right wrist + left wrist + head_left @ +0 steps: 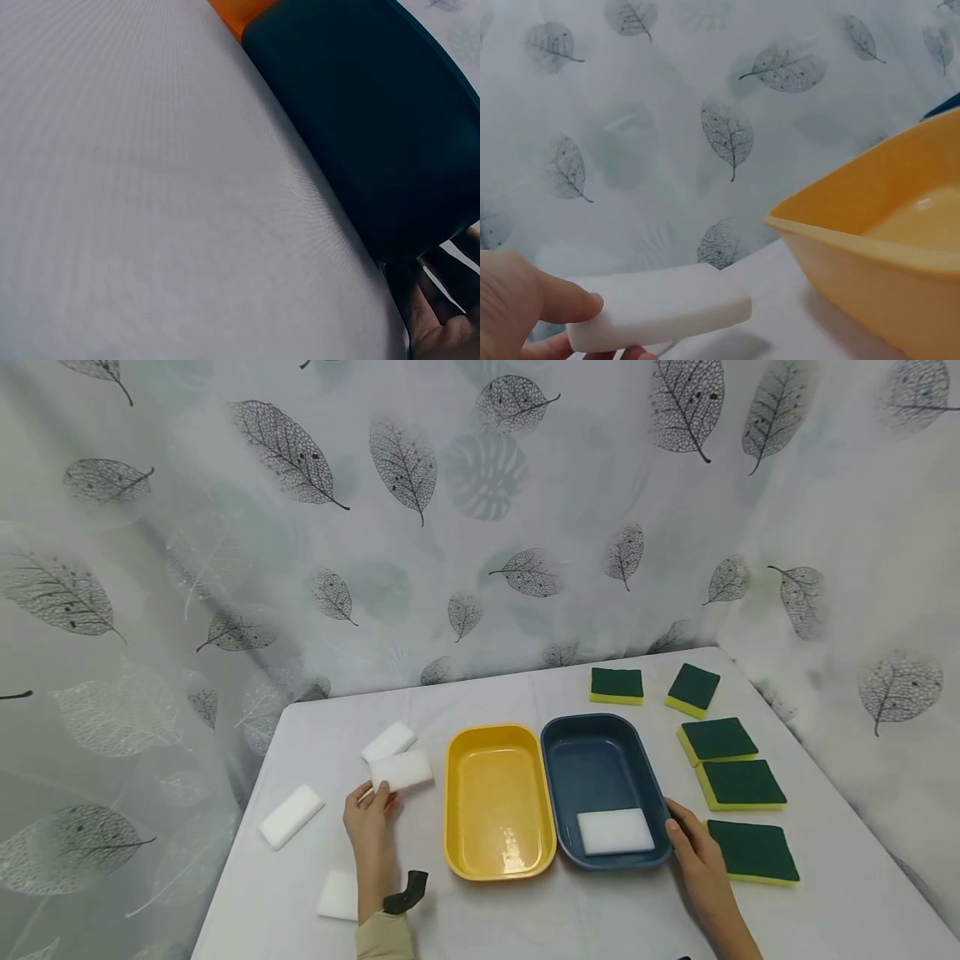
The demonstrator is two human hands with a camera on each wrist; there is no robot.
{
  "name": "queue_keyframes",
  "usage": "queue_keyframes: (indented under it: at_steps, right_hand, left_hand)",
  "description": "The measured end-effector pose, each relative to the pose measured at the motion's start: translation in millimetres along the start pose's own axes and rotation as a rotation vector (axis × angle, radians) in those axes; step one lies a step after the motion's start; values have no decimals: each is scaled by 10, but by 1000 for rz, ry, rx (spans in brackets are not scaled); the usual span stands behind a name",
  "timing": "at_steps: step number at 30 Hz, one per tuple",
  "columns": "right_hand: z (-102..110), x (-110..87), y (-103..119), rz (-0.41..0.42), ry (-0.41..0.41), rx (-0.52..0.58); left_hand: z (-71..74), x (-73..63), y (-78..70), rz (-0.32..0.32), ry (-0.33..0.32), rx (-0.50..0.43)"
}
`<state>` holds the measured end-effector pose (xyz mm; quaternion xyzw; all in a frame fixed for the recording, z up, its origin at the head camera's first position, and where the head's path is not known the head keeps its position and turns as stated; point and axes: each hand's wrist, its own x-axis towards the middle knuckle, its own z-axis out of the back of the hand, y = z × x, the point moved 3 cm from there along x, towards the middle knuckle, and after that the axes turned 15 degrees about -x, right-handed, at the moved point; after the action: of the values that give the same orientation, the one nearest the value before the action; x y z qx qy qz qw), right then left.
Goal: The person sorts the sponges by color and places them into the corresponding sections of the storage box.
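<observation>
My left hand [369,818] pinches a white sponge [402,770] between thumb and fingers, to the left of the yellow dish [448,810]. In the left wrist view the thumb lies over that sponge and fingertips show beneath it. My right hand [699,852] touches the right side of the dark blue dish [600,720], its fingers fairly straight along the outer wall. Another white sponge [615,832] lies flat inside the blue dish at its near end. In the right wrist view, fingers [442,281] meet the outside of the blue dish.
More white sponges [291,817] lie on the left of the white-covered table [487,927], one partly behind the left forearm. Several green-and-yellow scouring sponges [720,739] lie along the right side. The two dishes stand side by side. A leaf-patterned curtain [465,568] hangs behind.
</observation>
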<state>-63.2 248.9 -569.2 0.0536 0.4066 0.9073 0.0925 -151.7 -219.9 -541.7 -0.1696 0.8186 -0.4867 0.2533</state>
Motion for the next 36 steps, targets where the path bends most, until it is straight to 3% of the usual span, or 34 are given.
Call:
queue_keyframes:
  at_steps: [5,22,36]
  right_hand:
    - [-4,4,-14,-2,7,4]
    - [-11,9,-27,3,2,10]
    - [-5,14,-31,3,2,6]
  left_hand:
    - [-34,-55,-59,0,37,9]
    - [-235,-280,-197,-31,120,183]
    - [-283,-369,-261,-71,159,174]
